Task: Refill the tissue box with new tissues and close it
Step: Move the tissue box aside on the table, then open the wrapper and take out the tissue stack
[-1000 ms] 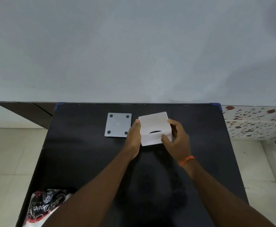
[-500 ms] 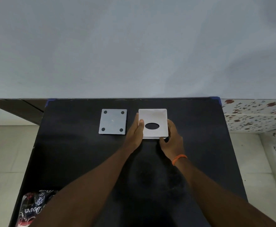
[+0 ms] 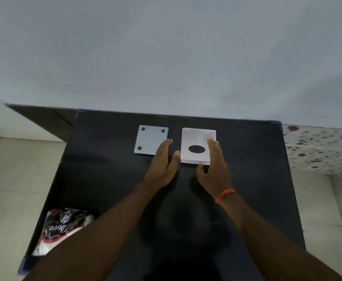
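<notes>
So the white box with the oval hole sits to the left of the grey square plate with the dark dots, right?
Not quite. In the head view the white box with the oval hole sits to the right of the grey square plate, not the left.
</notes>
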